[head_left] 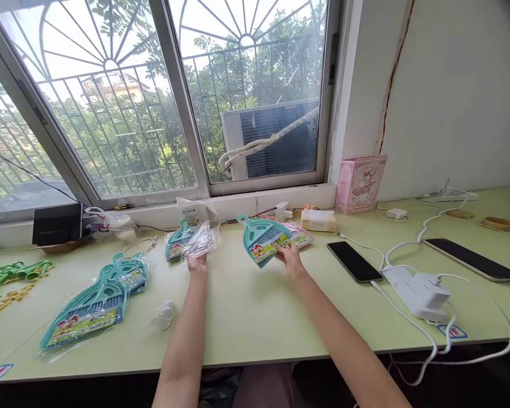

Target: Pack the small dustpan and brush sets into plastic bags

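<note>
My right hand [289, 258] grips the lower right edge of a teal dustpan and brush set [261, 241] with a yellow-green label, tilted above the table. Pink packaged sets [302, 237] lie behind it. My left hand [196, 263] is closed on crinkled clear plastic bags [200, 241]. Just left of those bags is another teal set [179, 239]. Several wrapped teal sets [87, 311] overlap at the left of the table. A crumpled white wad [164, 315] sits near my left forearm.
A black phone [354, 261], a power strip [416, 292] with looping white cables and a second dark device [471, 259] lie at right. Behind are a tissue pack [318, 220] and a pink box [360, 184]. Green plastic parts [15, 275] lie far left.
</note>
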A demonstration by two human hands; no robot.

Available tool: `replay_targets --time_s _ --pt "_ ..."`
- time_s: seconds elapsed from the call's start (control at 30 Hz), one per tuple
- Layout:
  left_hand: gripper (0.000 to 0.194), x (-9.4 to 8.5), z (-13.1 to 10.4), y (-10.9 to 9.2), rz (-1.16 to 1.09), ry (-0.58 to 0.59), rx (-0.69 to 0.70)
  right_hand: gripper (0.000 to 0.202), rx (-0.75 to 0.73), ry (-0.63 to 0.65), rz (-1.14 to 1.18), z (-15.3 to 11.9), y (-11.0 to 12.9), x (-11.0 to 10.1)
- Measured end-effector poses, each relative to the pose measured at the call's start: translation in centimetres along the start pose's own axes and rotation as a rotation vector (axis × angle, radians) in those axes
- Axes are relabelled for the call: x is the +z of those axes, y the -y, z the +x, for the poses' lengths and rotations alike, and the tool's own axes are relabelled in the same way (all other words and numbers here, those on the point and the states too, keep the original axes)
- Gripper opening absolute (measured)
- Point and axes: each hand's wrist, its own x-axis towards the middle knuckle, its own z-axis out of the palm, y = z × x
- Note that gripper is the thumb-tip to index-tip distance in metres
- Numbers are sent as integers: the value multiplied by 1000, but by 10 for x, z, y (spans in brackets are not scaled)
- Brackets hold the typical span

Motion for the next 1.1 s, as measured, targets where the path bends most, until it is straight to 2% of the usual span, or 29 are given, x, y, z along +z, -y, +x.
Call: replay_targets --time_s 0.1,0.17,0.3,0.37,0.43,0.5,0.53,0.57,0.63,0.7,0.77,0.83,0.97,1.0,1.1 --pt "55 -6 1 -8 6 -36 20 37 30 -64 112 8 -1 -3" --pt "52 0 -2 -5 121 41 -45 38 26 -86 174 11 -5 -3" --pt "58 23 -21 5 430 193 -144 39 -1 -77 193 11 -14 -1" --pt "58 35 -36 14 520 385 -247 39 -15 -44 170 8 -19 1" --pt "64 46 -51 28 533 675 -385 39 -28 6 145 5 -22 3" --pt "60 53 -63 45 470 860 -416 36 -4 48 106 3 -24 5" --pt "56 55 -66 53 438 856 -375 35 26 64 77 4 -23 5" --pt "52 56 -67 60 421 804 -333 34 61 86 37 4 -22 5" --pt "45 53 -63 69 440 620 -274 33 118 157 -94 8 -16 0" --pt "42 48 -52 68 463 413 -242 31 132 252 -346 12 -9 -7" --pt "43 40 -41 61 424 278 -212 29 104 310 -693 14 -4 -15" --pt "44 32 -34 50 364 229 -188 37 -6 302 -1005 11 0 -19" --pt "42 21 -36 38 344 210 -200 82 -331 166 -1454 -7 1 -11" --pt "42 20 -40 38 351 220 -216 82 -386 109 -1558 -13 2 -7" --pt "39 23 -52 41 349 284 -228 51 -643 38 -1726 -27 5 6"
